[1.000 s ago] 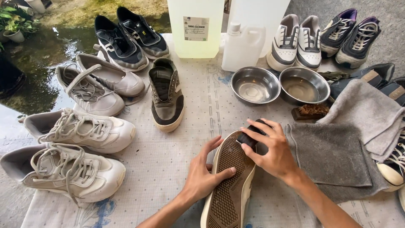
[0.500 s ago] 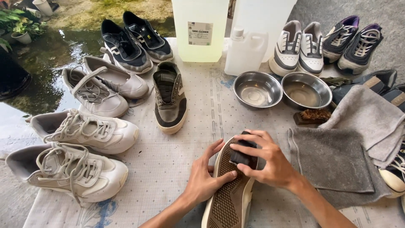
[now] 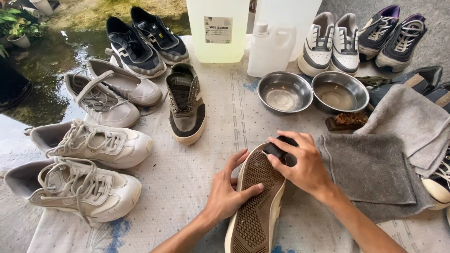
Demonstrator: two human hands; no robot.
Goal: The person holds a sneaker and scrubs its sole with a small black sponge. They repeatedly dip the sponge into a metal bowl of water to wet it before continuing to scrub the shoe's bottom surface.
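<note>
Sneaker (image 3: pixel 257 201), turned sole-up, lies on the patterned cloth (image 3: pixel 187 173) near the bottom centre of the view, its brown waffle tread facing the camera and its toe pointing away from the person. Left hand (image 3: pixel 226 197) steadies it from the side: fingers spread slightly apart along the cream edge of the sole, thumb laid flat across the tread. Right hand (image 3: pixel 304 164) is curled closed around a small black brush (image 3: pixel 277 149), fingers together over its top, pressing it against the toe end of the sole.

Counts of surrounding items:
- Two steel bowls (image 3: pixel 285 91) stand side by side beyond the hands, each holding a little liquid.
- Two grey towels (image 3: pixel 370 171) lie to the right, one flat beside the right wrist, the other overlapping its far edge.
- One brown bristle brush (image 3: pixel 346 121) rests between the bowls and the towels.
- One large translucent jug (image 3: pixel 218 29) of yellowish liquid and one smaller white jug (image 3: pixel 271 49) stand at the far edge.
- One matching brown-and-black sneaker (image 3: pixel 186 100) sits upright in the middle of the cloth.
- Four pale sneakers (image 3: pixel 89 143) lie at left in two pairs.
- One dark navy pair (image 3: pixel 140 40) sits at upper left.
- One white-and-grey pair (image 3: pixel 330 42) and one purple-black pair (image 3: pixel 396 33) sit at upper right.
</note>
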